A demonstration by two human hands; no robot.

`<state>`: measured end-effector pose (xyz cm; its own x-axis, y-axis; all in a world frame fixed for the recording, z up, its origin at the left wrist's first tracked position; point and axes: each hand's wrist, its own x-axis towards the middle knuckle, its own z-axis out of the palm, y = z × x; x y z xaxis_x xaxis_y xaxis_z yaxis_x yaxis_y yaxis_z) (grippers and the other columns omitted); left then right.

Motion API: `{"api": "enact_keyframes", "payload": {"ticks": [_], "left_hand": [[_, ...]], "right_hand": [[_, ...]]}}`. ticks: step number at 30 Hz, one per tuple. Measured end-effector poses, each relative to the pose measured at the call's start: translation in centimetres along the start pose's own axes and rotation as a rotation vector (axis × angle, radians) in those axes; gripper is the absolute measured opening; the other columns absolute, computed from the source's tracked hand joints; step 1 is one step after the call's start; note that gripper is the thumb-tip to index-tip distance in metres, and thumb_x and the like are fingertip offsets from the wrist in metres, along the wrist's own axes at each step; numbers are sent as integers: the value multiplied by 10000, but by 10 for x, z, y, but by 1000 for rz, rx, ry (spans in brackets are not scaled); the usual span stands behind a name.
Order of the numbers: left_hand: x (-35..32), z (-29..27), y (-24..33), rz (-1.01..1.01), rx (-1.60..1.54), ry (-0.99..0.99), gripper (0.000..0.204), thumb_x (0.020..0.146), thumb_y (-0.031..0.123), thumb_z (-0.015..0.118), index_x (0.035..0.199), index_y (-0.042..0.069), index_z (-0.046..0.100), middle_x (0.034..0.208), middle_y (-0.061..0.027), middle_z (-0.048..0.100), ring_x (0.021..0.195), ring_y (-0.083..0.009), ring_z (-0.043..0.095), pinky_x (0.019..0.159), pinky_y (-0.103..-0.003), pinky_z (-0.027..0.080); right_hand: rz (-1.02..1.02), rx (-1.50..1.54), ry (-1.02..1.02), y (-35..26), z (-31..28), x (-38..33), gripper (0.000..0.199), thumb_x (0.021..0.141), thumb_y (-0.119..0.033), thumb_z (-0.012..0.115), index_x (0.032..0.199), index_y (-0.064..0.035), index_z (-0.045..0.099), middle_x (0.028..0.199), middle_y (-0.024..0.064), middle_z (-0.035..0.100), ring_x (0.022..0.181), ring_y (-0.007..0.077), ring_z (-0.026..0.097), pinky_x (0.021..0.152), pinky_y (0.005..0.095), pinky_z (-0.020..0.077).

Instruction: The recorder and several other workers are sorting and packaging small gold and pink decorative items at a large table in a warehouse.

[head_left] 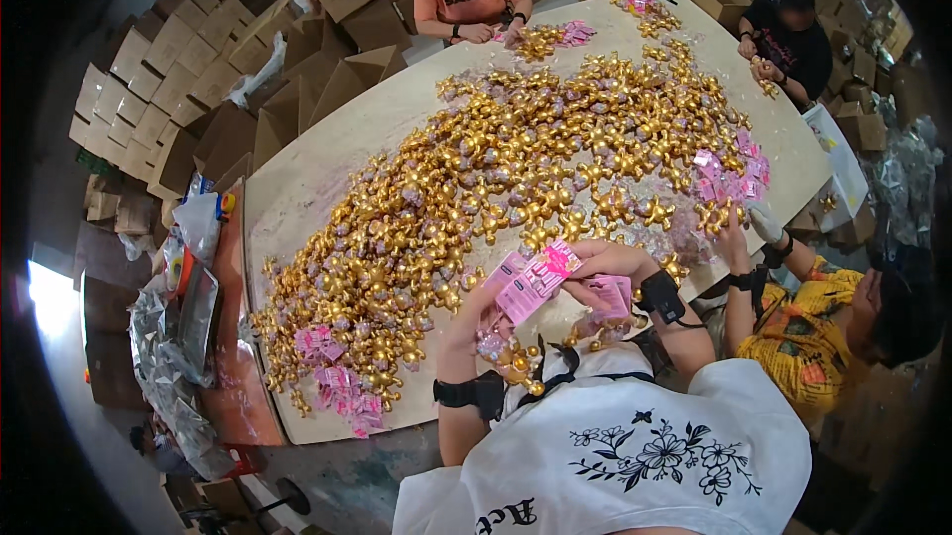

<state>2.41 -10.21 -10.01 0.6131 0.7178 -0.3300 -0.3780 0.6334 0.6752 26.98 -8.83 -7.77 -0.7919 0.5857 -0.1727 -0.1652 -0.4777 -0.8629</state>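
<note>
Two hands meet around a few pink cards (535, 285) at five o'clock of centre, over the bench's (297, 183) near edge; they overlap too much to count. The left hand (468, 322) closes on them from one side, the right hand (613, 259) pinches them from the other. One more pink bundle (609, 295) sits under the right palm; whether it is gripped I cannot tell. Below the left hand show several gold figures (518, 364), likewise unclear as to hold. Two black bands wrap the wrists — one each. The main heap (555, 128) of gold figures, far too many to count, runs from eight o'clock round to two. Loose pink cards lie in five clusters or so: one at seven o'clock (347, 401), one at eight (317, 344), one between two and three (731, 176) and two at one. Three co-workers sit round the bench — an orange shirt (451, 1) at twelve, a black shirt (801, 49) at two, a yellow shirt (808, 337) between three and four. One metal tray (203, 322) stands at eight; many boxes (178, 59) crowd ten.
</note>
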Motion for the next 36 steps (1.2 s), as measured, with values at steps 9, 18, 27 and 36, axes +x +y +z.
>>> {"api": "enact_keyframes", "payload": {"ticks": [9,18,27,36], "left_hand": [[-15,12,3,146,485,-72,594,716,79,636,1262,-1,416,1233,-98,492,1040,-126,510,824,-234,436],[-11,19,-4,51,-15,-135,562,779,118,603,1259,-64,373,1058,-154,578,728,-113,615,586,-191,489],[-2,19,5,-120,-214,114,222,859,135,483,976,-48,525,611,-10,519,359,-20,313,331,-182,213],[3,-5,-2,-116,24,-75,306,890,225,473,1044,-39,469,706,-128,575,451,-159,530,354,-213,376]], "right_hand": [[-74,-982,-52,23,19,-13,269,735,-115,510,981,-9,526,789,150,592,717,261,600,638,354,460],[-382,-823,529,24,35,-15,682,646,15,553,1283,-74,326,1032,136,524,722,216,545,627,307,460],[39,-815,63,-5,-3,-9,156,755,-160,561,797,-12,589,653,64,618,536,124,598,474,262,462],[15,-633,-73,-10,-29,-10,239,813,-223,591,887,-2,537,722,49,611,623,40,528,536,203,434]]}}
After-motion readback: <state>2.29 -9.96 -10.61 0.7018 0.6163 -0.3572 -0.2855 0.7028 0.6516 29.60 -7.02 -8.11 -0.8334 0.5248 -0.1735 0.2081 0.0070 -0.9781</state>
